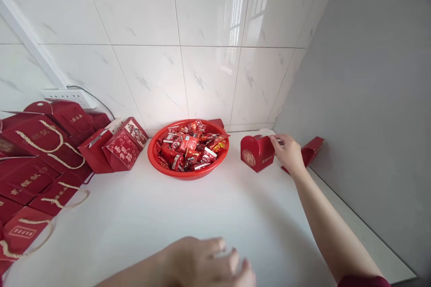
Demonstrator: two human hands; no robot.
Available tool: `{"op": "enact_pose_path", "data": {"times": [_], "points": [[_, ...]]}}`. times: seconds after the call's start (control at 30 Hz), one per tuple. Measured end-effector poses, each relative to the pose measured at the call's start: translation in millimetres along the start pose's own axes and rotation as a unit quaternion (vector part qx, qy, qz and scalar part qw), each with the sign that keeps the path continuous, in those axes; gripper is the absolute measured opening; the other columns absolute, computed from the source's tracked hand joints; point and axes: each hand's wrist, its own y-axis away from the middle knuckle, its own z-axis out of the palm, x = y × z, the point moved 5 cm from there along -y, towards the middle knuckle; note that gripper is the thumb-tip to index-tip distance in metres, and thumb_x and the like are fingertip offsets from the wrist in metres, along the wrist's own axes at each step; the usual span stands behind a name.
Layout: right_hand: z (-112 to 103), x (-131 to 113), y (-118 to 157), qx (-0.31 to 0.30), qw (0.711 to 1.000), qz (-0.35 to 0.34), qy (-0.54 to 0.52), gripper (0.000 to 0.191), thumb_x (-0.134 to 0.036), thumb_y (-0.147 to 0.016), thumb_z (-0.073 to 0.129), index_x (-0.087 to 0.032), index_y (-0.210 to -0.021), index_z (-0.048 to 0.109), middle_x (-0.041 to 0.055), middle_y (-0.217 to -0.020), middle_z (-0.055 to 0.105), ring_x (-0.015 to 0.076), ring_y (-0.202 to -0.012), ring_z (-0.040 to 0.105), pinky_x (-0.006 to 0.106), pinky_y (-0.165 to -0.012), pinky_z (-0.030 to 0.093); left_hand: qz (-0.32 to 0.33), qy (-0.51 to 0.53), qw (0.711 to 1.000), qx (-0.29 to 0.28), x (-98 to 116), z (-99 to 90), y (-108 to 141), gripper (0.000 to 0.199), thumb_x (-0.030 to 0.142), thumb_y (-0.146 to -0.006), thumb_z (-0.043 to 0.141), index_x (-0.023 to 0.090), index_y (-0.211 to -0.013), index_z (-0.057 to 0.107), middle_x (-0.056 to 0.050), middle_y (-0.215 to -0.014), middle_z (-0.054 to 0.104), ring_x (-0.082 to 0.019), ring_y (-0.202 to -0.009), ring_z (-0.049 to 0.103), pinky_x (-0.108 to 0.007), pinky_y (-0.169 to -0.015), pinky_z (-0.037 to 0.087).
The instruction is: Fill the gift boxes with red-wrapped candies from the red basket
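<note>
My right hand (288, 151) pinches the edge of a small dark red gift box (257, 154) with gold print, near the back right of the white table. The box looks lifted a little and tilted. Behind my right wrist another red box (312, 150) leans by the grey panel, partly hidden. My left hand (215, 262) is low in the middle, over the table, with its fingers apart and somewhat bent and nothing in them. Left of the held box sits a round red plastic basket (153, 161) full of wrapped candies (188, 143).
Many dark red gift boxes with rope handles (33, 175) are stacked along the left side. Beside them stand red printed boxes (123, 150). A white power strip (69, 96) with a cable lies behind the stack. Tiled wall closes the back, a grey panel (363, 98) the right.
</note>
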Motion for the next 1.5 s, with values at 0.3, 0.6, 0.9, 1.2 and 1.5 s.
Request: {"op": "enact_pose_path", "data": {"times": [0.3,0.6,0.9,1.2,1.5], "points": [[30.3,-59.1,110.5,-0.240,0.917,-0.047,-0.314,0.034,-0.050,-0.095,0.056,-0.023,-0.103,0.074,0.0094,-0.126,0.060,0.0239,-0.118,0.058,0.038,-0.094,0.055,-0.447,0.097,0.888,-0.050,-79.1,-5.7,33.8,0.032,0.018,-0.098,0.039,0.024,-0.116,0.065,-0.005,-0.100,0.071,-0.017,-0.085,0.068,-0.030,-0.077,0.054],[31.5,-127.6,146.0,-0.319,0.898,-0.181,-0.242,0.031,-0.042,-0.102,0.047,-0.023,-0.110,0.071,0.0058,-0.095,0.068,0.0162,-0.082,0.063,0.029,-0.075,0.051,-0.529,0.096,0.830,-0.149,-77.3,14.0,44.1,0.030,0.030,-0.095,0.050,0.028,-0.123,0.062,-0.002,-0.101,0.074,-0.022,-0.085,0.070,-0.031,-0.072,0.052],[35.5,-160.4,151.7,-0.430,0.851,-0.268,-0.135,0.035,-0.042,-0.105,0.037,-0.031,-0.129,0.059,0.0009,-0.106,0.072,0.0167,-0.082,0.067,0.029,-0.077,0.048,-0.592,0.184,0.777,-0.111,-70.7,2.5,61.4,0.019,0.039,-0.095,0.051,0.025,-0.108,0.051,0.001,-0.086,0.065,-0.017,-0.073,0.062,-0.028,-0.067,0.046],[51.5,-159.6,151.5,-0.426,0.862,-0.261,-0.081,0.035,-0.045,-0.106,0.031,-0.025,-0.103,0.060,0.0006,-0.081,0.064,0.0152,-0.066,0.056,0.026,-0.065,0.037,-0.687,0.323,0.651,0.008,-76.6,20.4,124.1,0.024,0.040,-0.091,0.054,0.019,-0.080,0.049,0.003,-0.077,0.047,-0.013,-0.070,0.048,-0.024,-0.065,0.040],[65.3,-152.9,159.7,-0.411,0.859,-0.301,-0.044,0.055,-0.051,-0.106,0.023,-0.019,-0.069,0.050,-0.0004,-0.065,0.055,0.0121,-0.057,0.039,0.027,-0.058,0.025,-0.703,0.317,0.635,-0.037,-61.1,55.8,125.2,0.044,0.041,-0.087,0.053,0.018,-0.056,0.032,0.005,-0.057,0.027,-0.010,-0.056,0.028,-0.024,-0.053,0.021]]}}
